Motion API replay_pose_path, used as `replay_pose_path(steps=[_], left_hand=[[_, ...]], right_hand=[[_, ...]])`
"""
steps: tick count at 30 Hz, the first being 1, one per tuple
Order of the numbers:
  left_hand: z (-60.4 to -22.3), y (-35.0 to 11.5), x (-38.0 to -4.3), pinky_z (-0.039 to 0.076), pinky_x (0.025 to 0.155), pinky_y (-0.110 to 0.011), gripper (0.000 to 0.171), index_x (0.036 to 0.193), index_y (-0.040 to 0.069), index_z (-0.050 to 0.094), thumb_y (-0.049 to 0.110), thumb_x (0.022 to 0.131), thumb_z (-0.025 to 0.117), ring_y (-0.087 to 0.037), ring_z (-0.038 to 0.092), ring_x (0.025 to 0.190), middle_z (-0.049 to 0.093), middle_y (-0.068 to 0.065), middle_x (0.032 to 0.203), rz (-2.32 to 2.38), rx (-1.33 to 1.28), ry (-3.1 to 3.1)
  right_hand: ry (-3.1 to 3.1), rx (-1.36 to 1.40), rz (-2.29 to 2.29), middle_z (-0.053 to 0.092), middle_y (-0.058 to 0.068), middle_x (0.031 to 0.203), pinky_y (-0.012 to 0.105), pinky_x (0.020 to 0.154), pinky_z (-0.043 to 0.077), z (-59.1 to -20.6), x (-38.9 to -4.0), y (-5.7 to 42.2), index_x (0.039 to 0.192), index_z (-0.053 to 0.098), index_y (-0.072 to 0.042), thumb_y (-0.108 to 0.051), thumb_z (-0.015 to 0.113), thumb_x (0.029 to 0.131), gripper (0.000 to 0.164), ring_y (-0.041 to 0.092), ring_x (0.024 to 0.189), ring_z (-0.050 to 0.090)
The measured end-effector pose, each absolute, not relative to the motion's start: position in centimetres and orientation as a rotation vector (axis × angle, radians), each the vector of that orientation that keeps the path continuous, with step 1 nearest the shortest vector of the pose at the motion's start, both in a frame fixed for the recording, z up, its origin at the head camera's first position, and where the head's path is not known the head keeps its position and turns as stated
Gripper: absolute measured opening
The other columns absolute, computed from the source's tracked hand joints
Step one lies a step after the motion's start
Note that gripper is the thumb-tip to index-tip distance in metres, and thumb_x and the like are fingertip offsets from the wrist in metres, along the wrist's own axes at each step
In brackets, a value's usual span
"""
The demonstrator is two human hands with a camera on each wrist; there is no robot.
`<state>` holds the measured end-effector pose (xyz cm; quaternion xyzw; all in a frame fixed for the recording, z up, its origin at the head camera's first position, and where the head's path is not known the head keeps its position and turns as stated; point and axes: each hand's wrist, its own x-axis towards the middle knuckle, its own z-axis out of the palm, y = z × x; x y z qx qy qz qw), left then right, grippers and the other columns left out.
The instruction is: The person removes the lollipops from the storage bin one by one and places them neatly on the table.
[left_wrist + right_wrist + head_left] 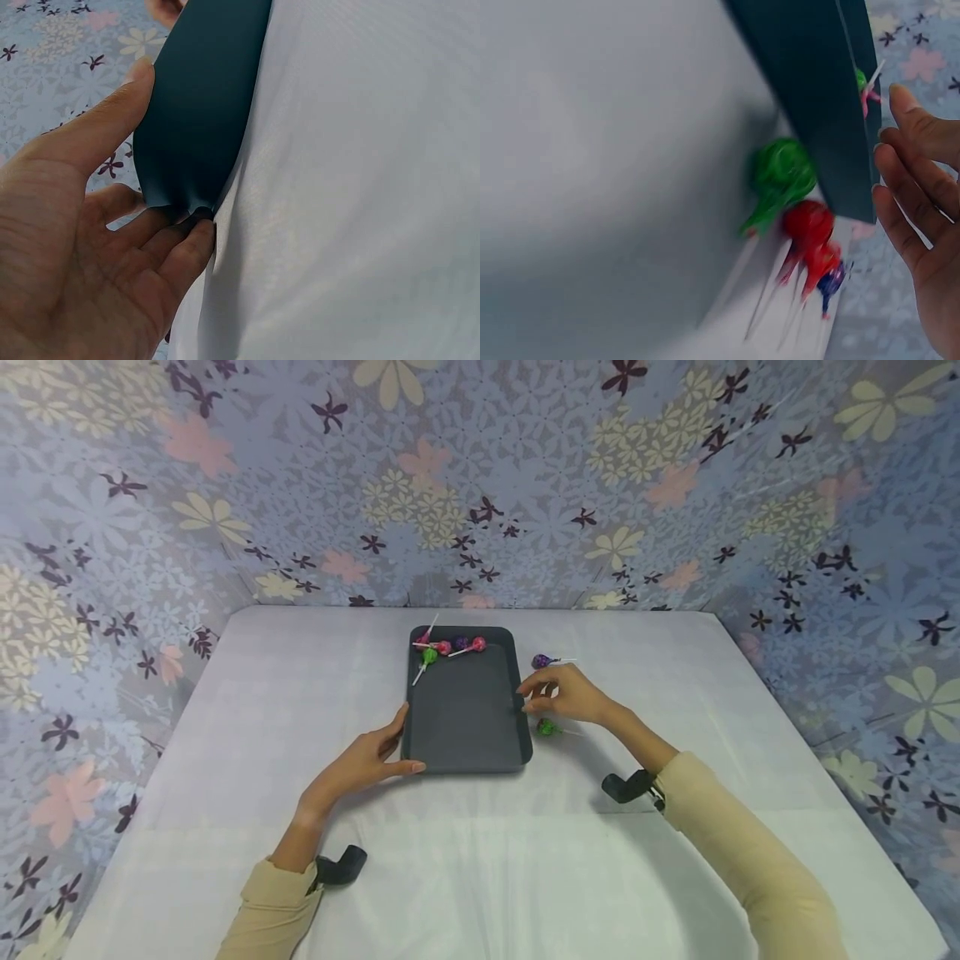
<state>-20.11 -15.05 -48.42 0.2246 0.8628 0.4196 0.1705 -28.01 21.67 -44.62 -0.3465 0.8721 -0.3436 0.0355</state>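
A dark grey tray (468, 718) lies on the table, with several lollipops at its far left: a green lollipop (429, 656), pink lollipops (478, 644) and a purple lollipop (461, 643). My left hand (367, 760) grips the near left corner, thumb on the front side, fingers along the left side; the left wrist view shows the fingers (187, 251) bent against the tray. My right hand (566, 693) touches the right rim with its fingertips, the fingers (904, 191) fairly straight. Under and beside it lie a green lollipop (784, 171), red lollipops (808, 223) and a purple lollipop (830, 281).
A white cloth (465, 868) covers the table. Floral fabric (480, 485) hangs behind and at the sides. A black wrist camera (341, 866) sits on the left wrist, another black wrist camera (628, 787) on the right.
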Motion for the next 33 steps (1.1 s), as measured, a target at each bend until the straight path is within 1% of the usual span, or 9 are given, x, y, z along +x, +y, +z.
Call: replay_pose_path(steps=[1, 6, 13, 18, 26, 33], left_hand=[[-48.4, -15.0, -20.1, 0.040, 0.109, -0.047, 0.101, 0.158, 0.010, 0.006, 0.045, 0.088, 0.070, -0.035, 0.040, 0.137, 0.021, -0.019, 0.158, 1.189, 0.637, 2.451], [-48.3, -15.0, -20.0, 0.040, 0.109, -0.047, 0.101, 0.158, 0.010, 0.006, 0.045, 0.088, 0.070, -0.035, 0.041, 0.137, 0.021, -0.019, 0.159, 1.193, 0.632, 2.452], [-48.6, -15.0, -20.1, 0.040, 0.109, -0.047, 0.100, 0.158, 0.011, 0.006, 0.045, 0.088, 0.070, -0.034, 0.041, 0.138, 0.022, -0.019, 0.158, 1.192, 0.628, 2.456], [-48.6, -15.0, -20.1, 0.040, 0.109, -0.047, 0.100, 0.158, 0.012, 0.006, 0.044, 0.088, 0.071, -0.034, 0.040, 0.138, 0.021, -0.019, 0.158, 1.205, 0.614, 2.452], [-48.6, -15.1, -20.1, 0.040, 0.109, -0.047, 0.101, 0.158, 0.011, 0.007, 0.045, 0.088, 0.071, -0.035, 0.041, 0.138, 0.022, -0.019, 0.158, 1.202, 0.619, 2.453], [-48.6, -15.2, -20.2, 0.040, 0.109, -0.046, 0.101, 0.158, 0.012, 0.007, 0.045, 0.087, 0.071, -0.034, 0.040, 0.138, 0.022, -0.019, 0.158, 1.206, 0.620, 2.451]], right_hand=[[2.669, -1.073, -1.051, 0.074, 0.014, 0.095, 0.033, 0.068, 0.057, -44.5, -28.1, 21.3, 0.104, 0.073, 0.002, -0.009, 0.079, 0.081, 0.026, 0.017, 0.078, 0.067], [2.658, -1.052, -1.026, 0.073, 0.016, 0.099, 0.031, 0.070, 0.057, -43.8, -29.3, 19.5, 0.104, 0.073, 0.003, -0.009, 0.079, 0.082, 0.026, 0.020, 0.080, 0.068], [2.658, -1.015, -0.978, 0.073, 0.018, 0.101, 0.037, 0.077, 0.057, -43.3, -31.4, 17.5, 0.104, 0.073, 0.005, -0.006, 0.078, 0.082, 0.026, 0.024, 0.084, 0.068], [2.652, -0.973, -0.933, 0.072, 0.020, 0.104, 0.037, 0.078, 0.058, -43.1, -32.8, 16.3, 0.106, 0.072, 0.006, -0.004, 0.076, 0.083, 0.025, 0.025, 0.087, 0.070], [2.674, -0.920, -0.841, 0.072, 0.020, 0.105, 0.037, 0.086, 0.057, -42.9, -34.7, 14.7, 0.106, 0.071, 0.005, -0.005, 0.076, 0.083, 0.025, 0.028, 0.095, 0.070], [2.785, -0.821, -0.672, 0.074, 0.016, 0.102, 0.039, 0.086, 0.056, -42.8, -36.4, 13.9, 0.104, 0.073, 0.002, -0.008, 0.075, 0.084, 0.023, 0.028, 0.095, 0.070]])
